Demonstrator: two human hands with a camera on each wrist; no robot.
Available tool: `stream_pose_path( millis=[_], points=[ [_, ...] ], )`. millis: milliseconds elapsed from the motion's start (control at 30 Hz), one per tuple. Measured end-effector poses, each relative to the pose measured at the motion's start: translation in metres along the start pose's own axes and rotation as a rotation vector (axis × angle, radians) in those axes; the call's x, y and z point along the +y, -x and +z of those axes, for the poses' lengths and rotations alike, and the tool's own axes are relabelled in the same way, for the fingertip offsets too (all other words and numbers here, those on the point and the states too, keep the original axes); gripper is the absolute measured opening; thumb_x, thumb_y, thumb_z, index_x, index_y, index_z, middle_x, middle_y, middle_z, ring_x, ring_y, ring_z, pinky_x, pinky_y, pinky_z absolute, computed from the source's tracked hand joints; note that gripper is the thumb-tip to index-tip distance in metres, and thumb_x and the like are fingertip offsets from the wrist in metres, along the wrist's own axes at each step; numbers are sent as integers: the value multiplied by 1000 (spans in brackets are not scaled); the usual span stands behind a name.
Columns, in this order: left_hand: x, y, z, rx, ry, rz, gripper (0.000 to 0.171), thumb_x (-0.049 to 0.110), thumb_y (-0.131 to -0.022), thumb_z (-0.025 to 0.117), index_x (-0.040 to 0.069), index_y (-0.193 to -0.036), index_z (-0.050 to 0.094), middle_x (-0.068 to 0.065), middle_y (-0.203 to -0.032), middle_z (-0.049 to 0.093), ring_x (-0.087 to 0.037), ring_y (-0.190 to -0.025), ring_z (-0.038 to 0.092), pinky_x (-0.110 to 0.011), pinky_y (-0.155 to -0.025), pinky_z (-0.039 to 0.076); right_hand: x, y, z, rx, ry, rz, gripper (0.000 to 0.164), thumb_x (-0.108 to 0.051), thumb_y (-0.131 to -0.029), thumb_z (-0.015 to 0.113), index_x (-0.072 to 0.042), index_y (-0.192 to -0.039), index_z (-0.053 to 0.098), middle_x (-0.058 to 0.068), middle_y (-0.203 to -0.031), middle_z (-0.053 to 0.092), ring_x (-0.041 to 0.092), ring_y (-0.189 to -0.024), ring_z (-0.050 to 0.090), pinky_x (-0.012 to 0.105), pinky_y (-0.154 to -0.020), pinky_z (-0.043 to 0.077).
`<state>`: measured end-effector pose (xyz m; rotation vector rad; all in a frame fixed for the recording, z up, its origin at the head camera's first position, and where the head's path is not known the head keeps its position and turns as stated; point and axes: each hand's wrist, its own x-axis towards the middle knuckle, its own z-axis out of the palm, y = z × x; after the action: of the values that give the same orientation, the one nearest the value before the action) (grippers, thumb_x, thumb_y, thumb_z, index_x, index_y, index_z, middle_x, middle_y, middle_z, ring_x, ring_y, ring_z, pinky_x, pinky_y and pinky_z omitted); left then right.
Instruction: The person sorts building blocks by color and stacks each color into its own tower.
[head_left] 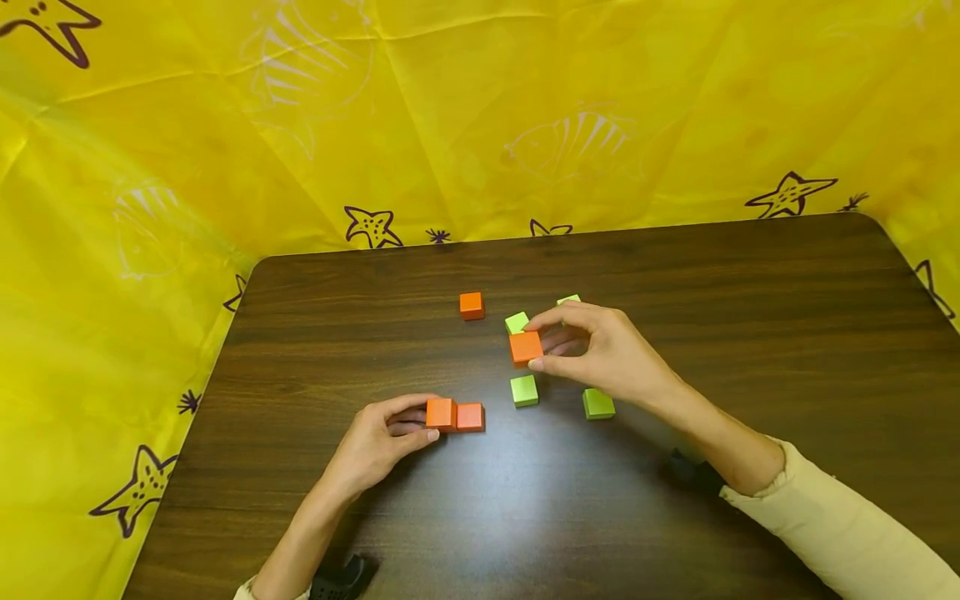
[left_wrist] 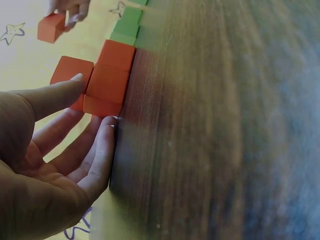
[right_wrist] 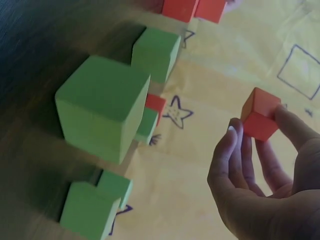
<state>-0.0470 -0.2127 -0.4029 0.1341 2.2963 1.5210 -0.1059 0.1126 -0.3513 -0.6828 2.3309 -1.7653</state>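
Head view: the bare-topped orange cube [head_left: 470,415] on the dark counter [head_left: 337,333] is what I measure everything from. Just left of it, seemingly touching, is the raised orange cube [head_left: 441,412], pinched by the left hand [head_left: 378,437] between thumb and fingers. From the left wrist, that one looks to sit on a supporting orange cube [left_wrist: 106,84].

The right hand [head_left: 611,354] has its thumb and fingers clamped on a carried orange cube [head_left: 525,347], up off the counter, beyond the bare-topped cube and to its right. The relation that counts, I'd judge, is that slanting gap: from the right fingers, the bare-topped cube lies leftward, lower and nearer the person. The left hand is clearly closer to it. Being cubes, none shows a long axis. A near green cube [head_left: 524,390] stands to the landmark's right, apart from it; a lone orange cube [head_left: 471,306] lies straight beyond, well apart.
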Motion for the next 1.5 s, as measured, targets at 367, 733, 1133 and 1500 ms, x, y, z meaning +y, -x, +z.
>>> stream_pose_path(
  millis=[367,733,1133,1500],
  points=[
    [1,0,-1,2,-2,-4,43,5,-86,77,7,-128,66,-14,-112,69,-24,-99,68,-26,-84,56,0,-4,19,-13,44,6,35,-8,-79,85,-13,-111,72,-3,-105,68,11,-88,69,27,-79,58],
    [0,0,0,11,-5,-11,44,5,-86,77,6,-129,65,-15,-112,69,-24,-98,69,-26,-83,56,1,-3,36,-23,93,49,34,-9,-78,86,-16,-108,71,-5,-103,68,12,-88,70,26,-76,58],
    [0,-1,0,4,-6,8,41,6,-87,77,9,-127,67,-13,-112,69,-23,-99,68,-25,-84,56,4,-3,53,-50,170,62,30,-15,-79,86,-18,-104,70,-8,-103,67,9,-88,69,27,-77,57],
    [1,-1,0,8,-29,2,44,7,-87,77,7,-129,66,-14,-115,68,-23,-98,69,-26,-83,56,6,-2,67,-92,203,49,29,-12,-78,85,-17,-102,69,-8,-102,66,10,-85,70,26,-69,58]
  ],
)
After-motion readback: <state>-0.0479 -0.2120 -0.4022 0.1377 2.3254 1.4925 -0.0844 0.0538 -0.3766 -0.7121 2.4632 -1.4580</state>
